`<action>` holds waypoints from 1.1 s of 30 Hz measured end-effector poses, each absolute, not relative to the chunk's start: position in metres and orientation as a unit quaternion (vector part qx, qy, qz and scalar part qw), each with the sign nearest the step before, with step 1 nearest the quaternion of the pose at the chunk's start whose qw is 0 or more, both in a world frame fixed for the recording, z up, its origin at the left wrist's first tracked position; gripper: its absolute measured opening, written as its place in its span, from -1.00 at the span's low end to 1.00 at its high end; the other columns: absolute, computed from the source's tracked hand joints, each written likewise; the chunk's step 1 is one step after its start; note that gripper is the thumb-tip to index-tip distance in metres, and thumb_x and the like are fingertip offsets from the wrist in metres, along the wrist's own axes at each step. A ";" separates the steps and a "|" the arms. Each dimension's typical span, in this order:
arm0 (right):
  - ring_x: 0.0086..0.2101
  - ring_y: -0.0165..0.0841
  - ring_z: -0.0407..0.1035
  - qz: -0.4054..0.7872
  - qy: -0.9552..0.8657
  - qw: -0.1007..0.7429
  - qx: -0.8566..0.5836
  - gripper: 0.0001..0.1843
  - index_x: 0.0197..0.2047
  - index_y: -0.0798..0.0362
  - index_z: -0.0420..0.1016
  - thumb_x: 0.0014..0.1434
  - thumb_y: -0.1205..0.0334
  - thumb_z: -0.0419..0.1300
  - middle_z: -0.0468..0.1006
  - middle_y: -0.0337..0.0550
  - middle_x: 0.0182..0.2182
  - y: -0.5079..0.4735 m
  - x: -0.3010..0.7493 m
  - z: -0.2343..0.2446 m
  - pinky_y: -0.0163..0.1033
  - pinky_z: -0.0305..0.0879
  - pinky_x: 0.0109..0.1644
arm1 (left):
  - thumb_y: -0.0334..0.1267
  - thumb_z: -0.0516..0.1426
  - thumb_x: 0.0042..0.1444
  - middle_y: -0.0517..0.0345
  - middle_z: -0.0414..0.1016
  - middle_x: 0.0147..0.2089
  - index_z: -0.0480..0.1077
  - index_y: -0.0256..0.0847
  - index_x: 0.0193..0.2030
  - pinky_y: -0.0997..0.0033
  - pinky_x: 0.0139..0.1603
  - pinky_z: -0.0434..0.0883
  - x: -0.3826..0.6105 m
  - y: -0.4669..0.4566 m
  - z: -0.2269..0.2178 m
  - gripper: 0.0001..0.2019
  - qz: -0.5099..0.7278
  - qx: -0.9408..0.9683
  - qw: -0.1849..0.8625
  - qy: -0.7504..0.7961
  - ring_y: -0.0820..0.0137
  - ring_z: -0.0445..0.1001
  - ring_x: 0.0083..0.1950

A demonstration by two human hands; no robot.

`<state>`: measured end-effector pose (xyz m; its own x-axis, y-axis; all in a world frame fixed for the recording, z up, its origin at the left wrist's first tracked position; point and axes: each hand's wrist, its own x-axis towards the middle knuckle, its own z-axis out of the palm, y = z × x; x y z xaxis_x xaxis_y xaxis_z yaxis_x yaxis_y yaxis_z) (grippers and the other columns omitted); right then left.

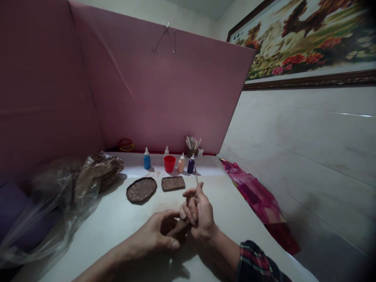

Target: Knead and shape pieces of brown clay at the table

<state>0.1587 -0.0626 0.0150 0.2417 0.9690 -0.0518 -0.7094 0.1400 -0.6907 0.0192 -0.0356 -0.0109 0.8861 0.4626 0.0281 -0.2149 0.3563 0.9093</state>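
My left hand [154, 234] curls around a brown piece that looks like clay [179, 228], its thumb below and fingers above. Most of that piece is hidden by both hands. My right hand [203, 215] is closed, with a thin paintbrush [196, 177] standing up past the thumb, its dark tip upward. The fingers of my right hand meet the far end of the brown piece. Beyond the hands lie a roundish brown clay slab [141, 190] with a raised rim and light specks, and a rectangular clay slab [173, 183].
Behind the slabs stand a red cup [169, 164], a blue bottle [147, 159], a peach bottle [181, 163], a dark purple bottle [191, 165] and a tool holder [191, 151]. A clear plastic bag [88, 188] lies left. Pink plastic sheeting [255, 192] runs along the right edge.
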 end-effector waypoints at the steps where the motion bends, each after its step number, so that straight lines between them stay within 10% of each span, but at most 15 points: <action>1: -0.86 -0.59 -0.15 0.580 -0.218 0.720 -0.311 -0.35 -0.52 0.17 0.47 0.17 -0.28 0.02 0.01 -0.45 -0.92 -0.062 0.159 0.015 -0.40 0.04 -0.70 | -0.33 0.39 -0.22 0.02 0.47 -0.22 0.45 -0.28 0.02 0.41 -0.26 0.24 0.019 -0.036 -0.010 -0.43 0.210 0.526 0.816 0.115 0.35 0.39 -0.21; 10: -0.23 -0.34 0.46 0.543 -0.267 0.722 -0.335 -0.38 -0.19 0.13 0.55 0.21 -0.26 -0.04 0.60 -0.07 -0.32 -0.052 0.164 0.011 -0.23 0.30 0.00 | -0.21 0.37 -0.18 -0.06 0.51 -0.24 0.46 -0.32 0.03 0.36 -0.25 0.30 0.012 -0.027 -0.005 -0.43 0.217 0.520 0.809 0.167 0.30 0.44 -0.24; 24: -0.12 -0.22 0.37 0.133 -0.644 0.528 -0.537 -0.59 0.06 0.07 0.41 0.28 0.01 0.02 0.50 0.01 -0.16 -0.055 0.169 -0.006 -0.11 0.25 0.01 | -0.24 0.39 -0.23 -0.10 0.54 -0.09 0.50 -0.27 0.01 0.33 -0.15 0.37 0.011 -0.030 0.006 -0.44 0.320 0.478 0.795 0.191 0.21 0.47 -0.11; 29: -0.08 -0.18 0.37 0.158 -0.640 0.535 -0.528 -0.58 0.09 0.07 0.39 0.26 0.02 0.05 0.50 0.03 -0.12 -0.055 0.168 -0.008 -0.10 0.24 0.04 | -0.25 0.39 -0.23 0.01 0.54 -0.28 0.52 -0.27 -0.02 0.46 -0.35 0.31 0.010 -0.031 0.010 -0.46 0.335 0.438 0.797 0.247 0.43 0.41 -0.38; 33: -0.12 -0.23 0.40 0.277 -0.606 0.583 -0.464 -0.30 0.32 0.06 -0.01 0.23 -0.05 0.08 0.43 0.04 -0.01 -0.058 0.164 -0.009 -0.14 0.29 0.01 | -0.26 0.36 -0.18 0.04 0.50 -0.38 0.53 -0.29 -0.05 0.51 -0.43 0.25 0.005 -0.028 0.015 -0.53 0.354 0.397 0.801 0.274 0.51 0.34 -0.48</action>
<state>0.1642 -0.0577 -0.0087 0.1114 0.8865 0.4491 0.2395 0.4147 -0.8779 0.0052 -0.0280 0.0148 0.6001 0.7841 -0.1583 -0.3492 0.4347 0.8301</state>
